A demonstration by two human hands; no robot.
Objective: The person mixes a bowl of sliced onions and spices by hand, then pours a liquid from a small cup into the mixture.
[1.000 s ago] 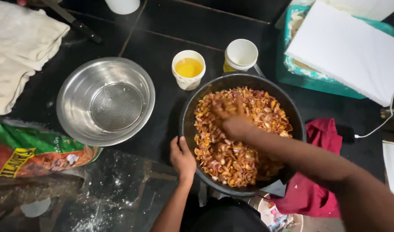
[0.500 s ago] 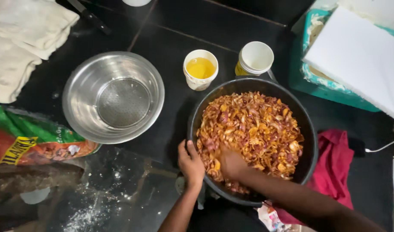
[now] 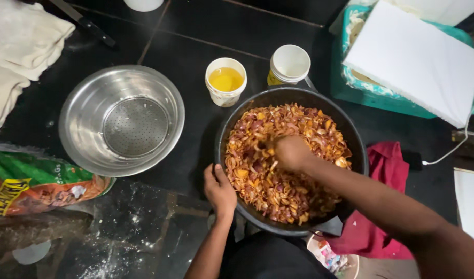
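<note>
A wide black pan (image 3: 299, 92) on the dark floor holds a reddish-orange mix of chopped onion pieces (image 3: 278, 194). My right hand (image 3: 291, 152) is sunk in the middle of the mix, its fingers curled into the pieces and slightly blurred. My left hand (image 3: 219, 188) grips the pan's near-left rim, fingers over the edge. A white cup of yellow liquid (image 3: 225, 81) and an empty white cup (image 3: 290, 64) stand just beyond the pan.
A steel bowl with a strainer insert (image 3: 82, 103) sits left of the pan. A green and orange bag (image 3: 35, 181) and cream cloth (image 3: 20, 46) lie far left, near a knife (image 3: 84, 23). A red cloth (image 3: 386, 165) and a teal tray under a white board (image 3: 412, 57) are right.
My right hand has swept through the mix, from the far side to the near edge and now to the middle. My left hand stays on the rim.
</note>
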